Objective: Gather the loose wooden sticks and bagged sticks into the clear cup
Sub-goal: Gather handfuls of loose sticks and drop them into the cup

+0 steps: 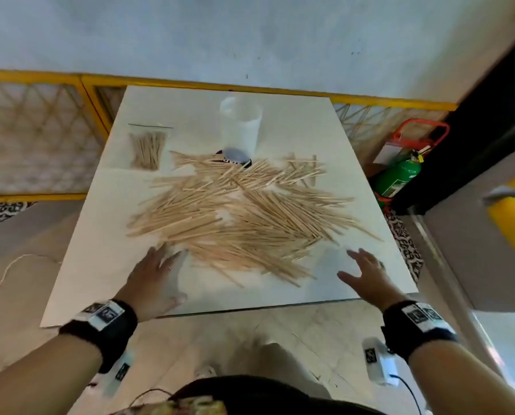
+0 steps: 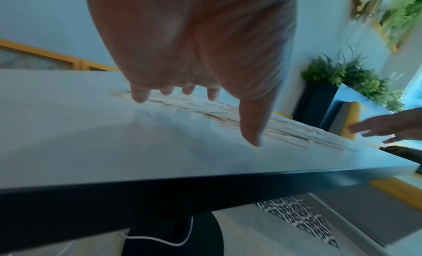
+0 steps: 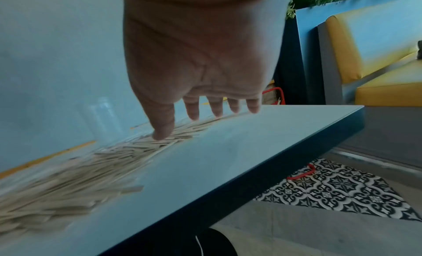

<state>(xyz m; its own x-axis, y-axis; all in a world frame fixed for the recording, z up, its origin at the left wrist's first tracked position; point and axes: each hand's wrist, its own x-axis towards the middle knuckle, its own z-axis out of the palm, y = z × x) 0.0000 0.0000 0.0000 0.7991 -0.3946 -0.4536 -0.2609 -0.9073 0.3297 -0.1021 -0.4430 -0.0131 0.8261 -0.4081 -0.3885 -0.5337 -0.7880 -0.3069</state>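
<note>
A wide heap of loose wooden sticks (image 1: 235,217) covers the middle of the white table (image 1: 79,265). Behind it stands the clear cup (image 1: 240,127), upright, with a dark round lid (image 1: 235,157) at its foot. A clear bag of sticks (image 1: 148,146) lies at the far left. My left hand (image 1: 154,275) hovers flat with spread fingers at the heap's near left edge, holding nothing. My right hand (image 1: 365,272) is spread open over the bare table at the heap's near right. The wrist views show both palms, left hand (image 2: 194,65) and right hand (image 3: 200,65), just above the loose sticks (image 3: 68,180).
A yellow-framed lattice rail (image 1: 55,115) runs behind the table. A green extinguisher in a red stand (image 1: 400,172) sits on the floor at the right, near a yellow seat (image 3: 376,61). A white cord (image 1: 8,274) lies on the floor at left. The table's near edge (image 2: 205,184) is dark.
</note>
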